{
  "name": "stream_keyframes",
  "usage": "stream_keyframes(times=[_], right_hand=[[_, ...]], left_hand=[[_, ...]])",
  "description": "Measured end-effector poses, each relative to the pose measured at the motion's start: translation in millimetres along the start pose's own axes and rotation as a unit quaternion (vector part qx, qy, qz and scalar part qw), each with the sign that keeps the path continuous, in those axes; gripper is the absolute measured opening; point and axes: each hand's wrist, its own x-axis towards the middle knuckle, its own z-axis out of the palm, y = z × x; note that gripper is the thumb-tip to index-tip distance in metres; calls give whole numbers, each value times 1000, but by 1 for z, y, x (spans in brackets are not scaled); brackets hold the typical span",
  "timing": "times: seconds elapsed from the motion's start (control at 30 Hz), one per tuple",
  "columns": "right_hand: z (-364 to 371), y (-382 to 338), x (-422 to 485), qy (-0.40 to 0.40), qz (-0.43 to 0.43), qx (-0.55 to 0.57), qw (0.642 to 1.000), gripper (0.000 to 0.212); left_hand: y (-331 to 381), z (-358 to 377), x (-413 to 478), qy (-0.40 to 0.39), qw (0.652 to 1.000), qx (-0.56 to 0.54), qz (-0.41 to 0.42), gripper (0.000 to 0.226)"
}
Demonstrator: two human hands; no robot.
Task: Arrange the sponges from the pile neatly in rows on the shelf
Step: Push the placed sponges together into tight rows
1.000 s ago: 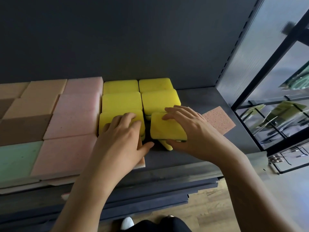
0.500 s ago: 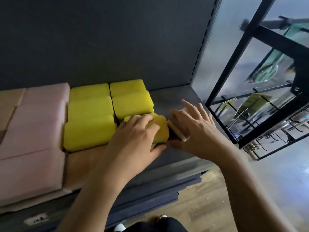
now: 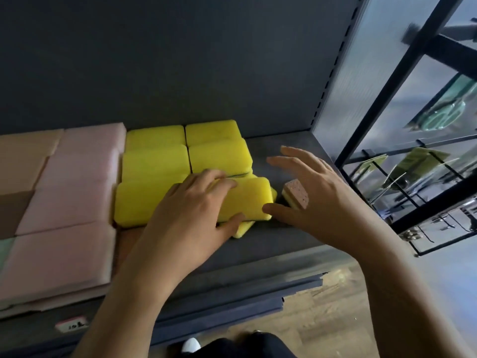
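Note:
Yellow sponges [image 3: 219, 156] lie in two columns at the back of the dark shelf [image 3: 284, 236]. My left hand [image 3: 191, 220] grips the front yellow sponge [image 3: 250, 197], fingers over its top and thumb on its near side. That sponge lies on top of another yellow sponge [image 3: 242, 228], which pokes out below it. My right hand [image 3: 312, 200] hovers just right of it with fingers spread and holds nothing; its thumb tip is close to the sponge's right end. A small pink-and-yellow sponge [image 3: 296, 193] stands on edge beside my right palm.
Flat pink sponges [image 3: 77, 182] fill the shelf to the left, with tan and brown ones beyond them. The dark back panel [image 3: 180, 60] rises behind. A translucent side wall [image 3: 361, 86] and a black metal frame [image 3: 402, 73] close off the right. A wooden floor lies below.
My right hand has let go of the small pink sponge and spread its fingers. My left hand stays on the front yellow sponge. The view has shifted slightly.

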Motion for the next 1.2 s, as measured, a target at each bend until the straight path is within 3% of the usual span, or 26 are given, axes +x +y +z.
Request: stream_keyframes(times=[0.1,0.23,0.37,0.47,0.67,0.93,1.03,1.2], right_hand=[[11,-21,14,-12,-73,-1,997,78],[28,-22,30,-76,-85,-33,993,70],[27,-5,35,-79,-137,23,987,52],[30,3,36,-77,-157,61,983,52],[34,8,24,-32,-85,96,991,77],[46,-11,15,0,-49,63,997,77],[54,-17,15,21,-30,41,998,77],[47,-16,15,9,-29,59,998,72]], left_hand=[[-16,-4,-7,10,1000,6,-29,56],[-22,-1,-13,-2,999,12,-49,62],[-17,4,-12,2,999,8,-34,62],[-12,10,-9,9,1000,14,-10,61],[-7,18,-5,1,999,32,0,58],[-8,16,-7,5,999,49,-1,64],[-12,20,-9,-14,996,89,-3,76],[-13,26,-9,-21,993,116,-6,81]])
